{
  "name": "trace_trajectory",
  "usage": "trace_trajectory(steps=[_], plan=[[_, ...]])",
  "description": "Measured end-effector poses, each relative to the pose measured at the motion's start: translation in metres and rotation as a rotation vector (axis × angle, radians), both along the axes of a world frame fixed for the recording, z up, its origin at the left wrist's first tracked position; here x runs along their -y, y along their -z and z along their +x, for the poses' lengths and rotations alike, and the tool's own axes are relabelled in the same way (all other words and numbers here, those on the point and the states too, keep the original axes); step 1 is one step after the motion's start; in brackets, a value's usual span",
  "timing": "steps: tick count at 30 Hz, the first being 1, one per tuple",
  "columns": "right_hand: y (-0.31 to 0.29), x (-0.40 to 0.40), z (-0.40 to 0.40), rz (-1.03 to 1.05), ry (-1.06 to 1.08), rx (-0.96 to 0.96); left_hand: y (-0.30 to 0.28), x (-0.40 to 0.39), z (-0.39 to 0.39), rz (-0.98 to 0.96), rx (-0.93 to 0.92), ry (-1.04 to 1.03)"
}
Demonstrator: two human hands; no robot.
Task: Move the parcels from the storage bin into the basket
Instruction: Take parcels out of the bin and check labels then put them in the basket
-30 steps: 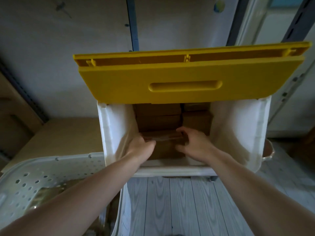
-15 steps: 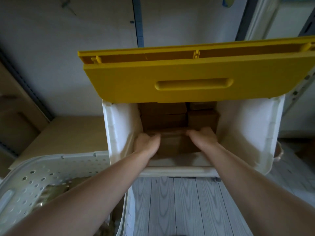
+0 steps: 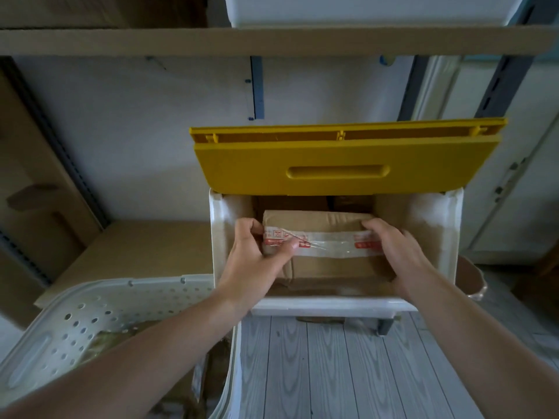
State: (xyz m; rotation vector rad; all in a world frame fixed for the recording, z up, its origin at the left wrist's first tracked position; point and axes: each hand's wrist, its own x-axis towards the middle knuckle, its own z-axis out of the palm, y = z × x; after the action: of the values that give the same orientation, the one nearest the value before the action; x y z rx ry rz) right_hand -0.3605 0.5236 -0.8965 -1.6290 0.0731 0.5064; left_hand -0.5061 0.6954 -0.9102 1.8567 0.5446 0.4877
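A brown cardboard parcel (image 3: 320, 231) with a strip of clear and red-printed tape sits raised in the mouth of the white storage bin (image 3: 447, 231). My left hand (image 3: 257, 255) grips its left end, thumb over the tape. My right hand (image 3: 393, 249) holds its right end, fingers curled over the top edge. Further brown parcels (image 3: 351, 201) lie deeper in the bin, mostly hidden. The bin's yellow lid (image 3: 338, 158) stands flipped up. The white perforated basket (image 3: 90, 316) is at lower left, with brownish contents partly hidden by my left forearm.
A cardboard shelf board (image 3: 272, 40) runs overhead with a white bin (image 3: 363, 10) on it. A low cardboard surface (image 3: 136, 246) lies left of the storage bin. Grey plank floor (image 3: 332, 367) is below. A brown round container (image 3: 472, 276) sits right of the bin.
Both hands have taken the parcel by its ends and lifted it toward the bin's opening. The camera has pulled back, showing the shelf above.
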Motion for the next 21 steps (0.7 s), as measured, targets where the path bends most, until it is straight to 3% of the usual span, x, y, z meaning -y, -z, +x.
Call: trace_trajectory(steps=[10, 21], plan=[[-0.029, -0.054, -0.062, 0.281, -0.520, 0.134, -0.028, -0.060, -0.108, -0.103, 0.273, -0.126], [-0.037, -0.145, -0.118, 0.305, -0.636, 0.275, -0.023, -0.120, -0.173, -0.128, 0.391, -0.315]])
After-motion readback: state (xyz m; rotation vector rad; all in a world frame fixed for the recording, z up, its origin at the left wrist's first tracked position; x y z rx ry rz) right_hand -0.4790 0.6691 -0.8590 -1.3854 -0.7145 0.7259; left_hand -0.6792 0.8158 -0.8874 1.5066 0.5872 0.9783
